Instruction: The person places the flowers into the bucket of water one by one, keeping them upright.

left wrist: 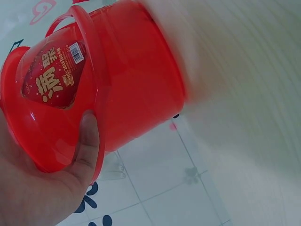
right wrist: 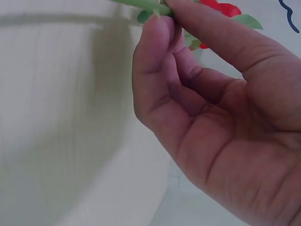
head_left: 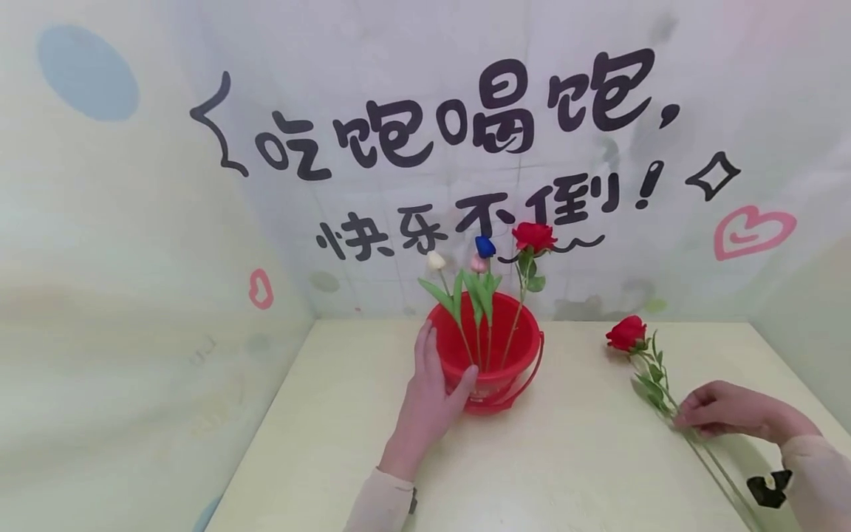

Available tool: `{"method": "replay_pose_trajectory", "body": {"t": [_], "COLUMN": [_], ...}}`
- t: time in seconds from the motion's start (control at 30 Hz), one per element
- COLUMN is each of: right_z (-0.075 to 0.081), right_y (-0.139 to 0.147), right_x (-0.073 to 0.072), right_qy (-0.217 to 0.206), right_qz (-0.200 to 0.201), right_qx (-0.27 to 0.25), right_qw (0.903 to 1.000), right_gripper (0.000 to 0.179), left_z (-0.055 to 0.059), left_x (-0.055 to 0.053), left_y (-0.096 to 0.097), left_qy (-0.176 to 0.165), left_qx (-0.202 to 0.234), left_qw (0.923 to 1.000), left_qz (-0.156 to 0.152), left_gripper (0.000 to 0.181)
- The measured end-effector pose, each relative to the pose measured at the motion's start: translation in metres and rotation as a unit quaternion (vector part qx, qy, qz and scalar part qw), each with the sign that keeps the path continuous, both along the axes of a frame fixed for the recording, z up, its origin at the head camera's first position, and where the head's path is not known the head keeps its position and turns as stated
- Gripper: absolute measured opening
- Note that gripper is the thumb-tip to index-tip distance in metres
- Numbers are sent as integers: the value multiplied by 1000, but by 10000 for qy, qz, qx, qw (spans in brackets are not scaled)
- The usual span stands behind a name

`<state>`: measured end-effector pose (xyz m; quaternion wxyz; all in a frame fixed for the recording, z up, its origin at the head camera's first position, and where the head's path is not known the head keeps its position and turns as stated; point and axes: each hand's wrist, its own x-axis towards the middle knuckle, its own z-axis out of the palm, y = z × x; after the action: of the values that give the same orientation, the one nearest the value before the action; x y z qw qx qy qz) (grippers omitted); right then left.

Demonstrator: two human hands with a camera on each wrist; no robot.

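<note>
A red plastic bucket [head_left: 492, 390] stands on the table, its handle hanging at the front right. My left hand [head_left: 425, 399] holds it at the near left, fingers along the left side and thumb [left wrist: 88, 136] against the outer wall by the handle. Inside the bucket stand a white tulip [head_left: 435, 260], a pink tulip [head_left: 479, 263], a blue tulip [head_left: 484, 246] and a red rose [head_left: 534, 236]. To the right, my right hand [head_left: 728, 408] pinches the green stem [right wrist: 141, 4] of another red rose [head_left: 626, 334] between thumb and fingertips. That rose slants over the table, bloom at the far end.
The pale table [head_left: 332, 414] meets a printed wall cloth [head_left: 399, 59] close behind the bucket. More cloth hangs at the left and right sides. A small black object [head_left: 769, 489] sits at the right sleeve. A label [left wrist: 56, 75] is stuck to the bucket's outer wall.
</note>
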<state>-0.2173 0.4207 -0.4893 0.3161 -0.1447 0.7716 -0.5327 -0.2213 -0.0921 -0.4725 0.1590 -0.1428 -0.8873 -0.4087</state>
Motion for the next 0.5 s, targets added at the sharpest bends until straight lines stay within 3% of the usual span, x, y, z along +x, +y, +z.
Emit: {"method": "replay_pose_trajectory", "body": {"t": [0.3,0.5], "right_z": [21,63], "right_y": [-7,-37], "right_x": [-9,-14], "right_qy": [444,1342], "right_qz": [-231,-682], "right_qx": [-144,86], "right_qw": [9986,9886], "right_gripper": [24,22], "left_z": [-1,1], "left_x": [2,2], "left_y": [1,1], "left_qy": [4,14], "left_qx": [-41,-11], "left_qw": [10000,10000], "left_qz": [29,9], "left_gripper": [107,108]}}
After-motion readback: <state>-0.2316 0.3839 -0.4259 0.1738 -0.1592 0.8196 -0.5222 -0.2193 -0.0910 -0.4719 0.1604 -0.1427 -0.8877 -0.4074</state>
